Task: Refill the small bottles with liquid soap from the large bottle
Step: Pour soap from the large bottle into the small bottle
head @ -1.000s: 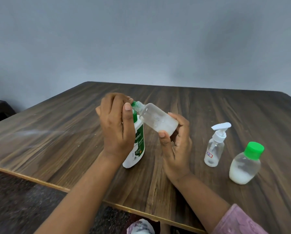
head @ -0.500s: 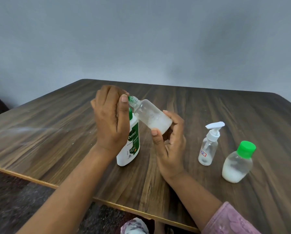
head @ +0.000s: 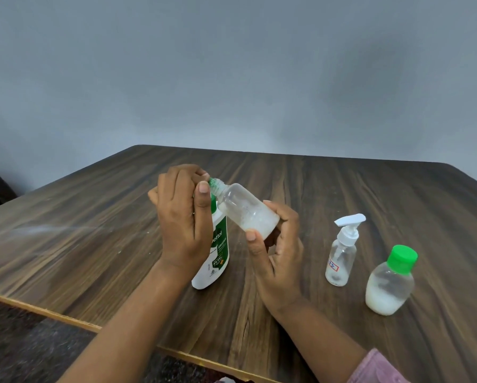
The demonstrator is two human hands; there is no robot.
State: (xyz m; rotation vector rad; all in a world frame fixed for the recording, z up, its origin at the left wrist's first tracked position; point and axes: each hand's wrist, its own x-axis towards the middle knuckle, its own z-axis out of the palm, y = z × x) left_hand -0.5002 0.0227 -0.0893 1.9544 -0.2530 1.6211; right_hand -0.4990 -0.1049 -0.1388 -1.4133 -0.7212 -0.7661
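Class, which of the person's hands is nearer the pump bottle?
Right. The right hand is just left of the pump bottle, apart; the left hand lies farther left.

Large bottle (head: pixel 219 254) label "Dettol", "ORIGINAL", "99.9", pump bottle (head: pixel 341 258) sticker (head: pixel 333 268) marks illegible

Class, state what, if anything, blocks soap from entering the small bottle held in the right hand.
Its green cap, pinched by the left hand, sits at the mouth of the tilted small bottle that the right hand holds.
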